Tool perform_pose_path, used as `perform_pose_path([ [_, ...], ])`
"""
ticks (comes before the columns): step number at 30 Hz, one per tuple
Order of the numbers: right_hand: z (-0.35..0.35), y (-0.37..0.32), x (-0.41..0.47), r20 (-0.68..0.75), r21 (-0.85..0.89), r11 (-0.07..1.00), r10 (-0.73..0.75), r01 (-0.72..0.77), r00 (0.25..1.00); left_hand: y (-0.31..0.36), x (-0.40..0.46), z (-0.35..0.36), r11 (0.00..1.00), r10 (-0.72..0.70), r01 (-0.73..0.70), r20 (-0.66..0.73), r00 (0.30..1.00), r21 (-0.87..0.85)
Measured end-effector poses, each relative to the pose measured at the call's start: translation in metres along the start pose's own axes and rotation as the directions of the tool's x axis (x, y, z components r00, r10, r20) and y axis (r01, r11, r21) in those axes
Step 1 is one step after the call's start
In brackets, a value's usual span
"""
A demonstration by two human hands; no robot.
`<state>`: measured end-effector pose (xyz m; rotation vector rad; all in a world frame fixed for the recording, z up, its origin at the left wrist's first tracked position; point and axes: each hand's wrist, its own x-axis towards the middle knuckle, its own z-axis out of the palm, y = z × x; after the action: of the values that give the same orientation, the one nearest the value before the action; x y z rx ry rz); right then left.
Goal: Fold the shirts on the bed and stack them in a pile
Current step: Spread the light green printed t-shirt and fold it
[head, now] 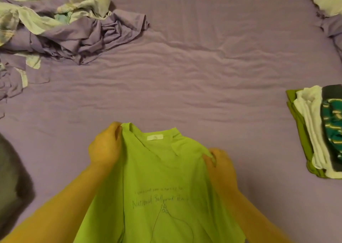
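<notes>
Low in the frame, the left hand (104, 146) and right hand (220, 164) both pinch the bright green cotton T-shirt (157, 183) by its shoulders over the purple bed (185, 76).

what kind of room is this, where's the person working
Most likely a bedroom: the surface is a bed under a wrinkled purple sheet, with a heap of unfolded clothes at its far left and a folded pile on the right.

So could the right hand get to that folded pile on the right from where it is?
Probably yes, but not yet: the right hand is gripping the green shirt. Only bare sheet lies between it and the folded pile, so nothing blocks it.
</notes>
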<state>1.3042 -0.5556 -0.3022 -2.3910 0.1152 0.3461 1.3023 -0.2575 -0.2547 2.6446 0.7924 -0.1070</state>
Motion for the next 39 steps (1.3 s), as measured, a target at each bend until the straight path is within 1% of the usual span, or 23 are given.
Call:
perform_pose_path([
  [2, -0.016, -0.006, 0.021, -0.176, 0.162, 0.987, 0.037, -0.008, 0.984, 0.006, 0.017, -0.004, 1.0, 0.012, -0.012, -0.035, 0.999, 0.012],
  [3, -0.027, -0.008, 0.033, -0.225, 0.202, 0.979, 0.066, -0.02, 0.972, 0.01, 0.026, -0.006, 1.0, 0.009, -0.008, -0.056, 0.998, 0.016],
  [5, -0.046, -0.01, 0.06, -0.275, 0.197, 0.979, 0.108, -0.053, 0.955, 0.018, 0.044, -0.012, 1.0, -0.03, 0.029, -0.111, 0.993, -0.011],
  [8, -0.072, -0.015, 0.093, -0.367, 0.144, 0.988, 0.104, -0.054, 0.924, 0.03, 0.07, -0.017, 0.996, -0.087, 0.08, -0.192, 0.978, -0.045],
  [11, -0.081, -0.023, 0.112, -0.388, 0.138, 0.99, 0.089, -0.038, 0.917, 0.042, 0.086, -0.016, 0.996, -0.092, 0.092, -0.227, 0.969, -0.012],
  [13, -0.077, -0.027, 0.119, -0.34, 0.083, 0.996, 0.05, -0.023, 0.939, 0.047, 0.089, -0.01, 0.993, -0.107, 0.116, -0.224, 0.969, 0.026],
  [14, -0.073, -0.027, 0.119, -0.302, -0.005, 1.0, -0.008, 0.007, 0.953, 0.048, 0.085, -0.003, 0.992, -0.101, 0.113, -0.203, 0.974, 0.049],
  [15, -0.066, -0.026, 0.117, -0.256, -0.137, 0.989, -0.084, 0.05, 0.963, 0.05, 0.078, 0.006, 0.993, -0.073, 0.088, -0.169, 0.983, 0.083],
  [16, -0.058, -0.024, 0.111, -0.195, -0.291, 0.952, -0.161, 0.099, 0.967, 0.052, 0.067, 0.017, 0.991, -0.019, 0.036, -0.132, 0.991, 0.128],
  [17, -0.048, -0.02, 0.104, -0.144, -0.442, 0.883, -0.244, 0.158, 0.959, 0.056, 0.053, 0.029, 0.984, 0.049, -0.034, -0.087, 0.995, 0.175],
  [18, -0.037, -0.015, 0.096, -0.1, -0.545, 0.81, -0.317, 0.214, 0.943, 0.06, 0.036, 0.042, 0.971, 0.124, -0.114, -0.033, 0.992, 0.21],
  [20, -0.016, -0.008, 0.073, -0.016, -0.649, 0.692, -0.426, 0.314, 0.904, 0.068, -0.007, 0.068, 0.93, 0.273, -0.282, 0.068, 0.959, 0.237],
  [22, 0.005, 0.003, 0.043, 0.064, -0.646, 0.652, -0.471, 0.397, 0.88, 0.07, -0.052, 0.092, 0.887, 0.37, -0.395, 0.143, 0.918, 0.24],
  [24, 0.019, 0.02, 0.007, 0.099, -0.612, 0.657, -0.489, 0.441, 0.867, 0.065, -0.095, 0.107, 0.87, 0.386, -0.438, 0.241, 0.89, 0.225],
  [26, 0.025, 0.038, -0.034, 0.117, -0.579, 0.679, -0.48, 0.452, 0.869, 0.05, -0.13, 0.113, 0.876, 0.359, -0.427, 0.29, 0.887, 0.222],
  [29, 0.023, 0.061, -0.089, 0.157, -0.534, 0.715, -0.441, 0.452, 0.884, 0.026, -0.171, 0.108, 0.881, 0.334, -0.415, 0.323, 0.885, 0.226],
  [32, 0.015, 0.073, -0.136, 0.258, -0.502, 0.723, -0.399, 0.474, 0.88, 0.0, -0.21, 0.098, 0.875, 0.322, -0.426, 0.379, 0.868, 0.231],
  [34, 0.01, 0.078, -0.161, 0.297, -0.477, 0.735, -0.38, 0.481, 0.876, -0.013, -0.233, 0.089, 0.881, 0.289, -0.41, 0.416, 0.862, 0.237],
  [36, 0.006, 0.081, -0.182, 0.29, -0.468, 0.766, -0.337, 0.44, 0.896, -0.023, -0.249, 0.08, 0.882, 0.267, -0.398, 0.43, 0.862, 0.252],
  [37, 0.004, 0.083, -0.192, 0.262, -0.469, 0.786, -0.312, 0.403, 0.913, -0.028, -0.256, 0.076, 0.89, 0.25, -0.379, 0.426, 0.87, 0.253],
  [38, 0.002, 0.084, -0.2, 0.242, -0.478, 0.804, -0.266, 0.354, 0.933, -0.033, -0.261, 0.072, 0.906, 0.204, -0.335, 0.428, 0.881, 0.258],
  [39, -0.001, 0.083, -0.207, 0.229, -0.487, 0.825, -0.197, 0.287, 0.953, -0.038, -0.267, 0.069, 0.926, 0.129, -0.262, 0.424, 0.896, 0.271],
])
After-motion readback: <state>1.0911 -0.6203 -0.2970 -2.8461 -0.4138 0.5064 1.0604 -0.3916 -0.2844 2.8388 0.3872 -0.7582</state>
